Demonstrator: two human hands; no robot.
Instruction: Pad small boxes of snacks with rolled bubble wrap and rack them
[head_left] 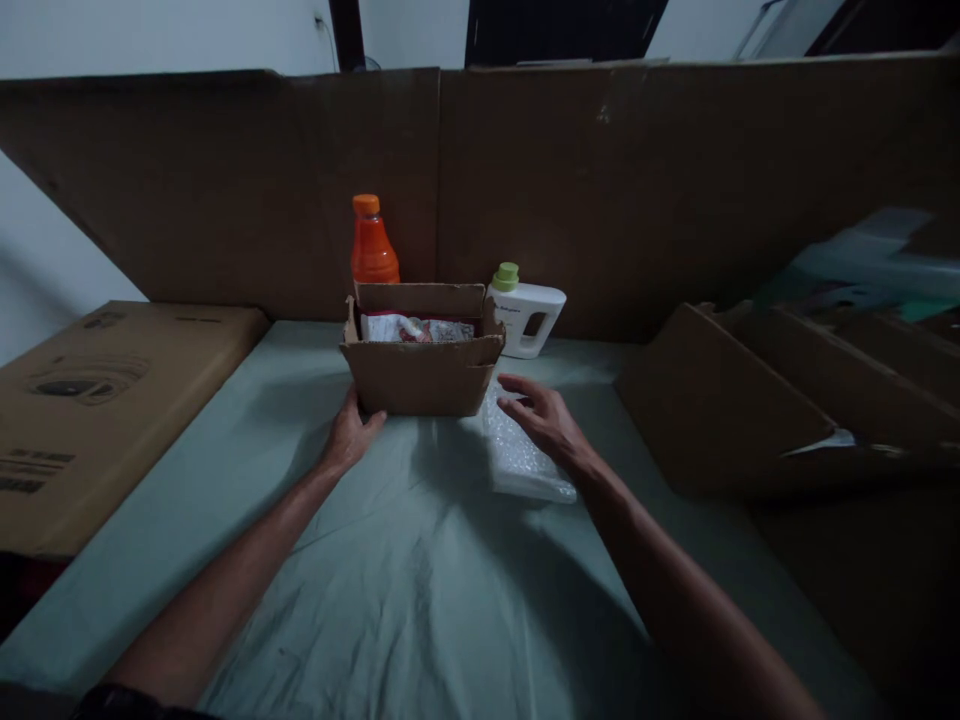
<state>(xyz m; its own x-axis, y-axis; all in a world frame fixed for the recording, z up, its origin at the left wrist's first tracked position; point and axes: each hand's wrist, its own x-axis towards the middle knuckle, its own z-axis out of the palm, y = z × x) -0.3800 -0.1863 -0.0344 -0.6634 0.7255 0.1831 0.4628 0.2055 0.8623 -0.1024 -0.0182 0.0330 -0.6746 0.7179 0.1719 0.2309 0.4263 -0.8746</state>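
Observation:
A small open cardboard box (420, 382) stands on the green cloth, with printed plastic packets (420, 328) showing inside. My left hand (352, 432) grips its lower left corner, the thumb along the front and the fingers at the side, partly hidden. To the right of the box, my right hand (541, 412) hovers open with its fingers slightly bent, holding nothing. Beneath it lies a bubble-wrapped flat package (525, 460). Behind the box rises an orange bottle (373, 245), its lower part hidden. A white jug with a green cap (517, 312) stands behind and to the right.
A large flat cardboard box (135, 400) lies on the left. On the right are open cardboard boxes (720, 400) with blurred plastic items (877, 260) above them. A tall cardboard panel (540, 170) closes off the back. Green cloth (420, 580) covers the surface.

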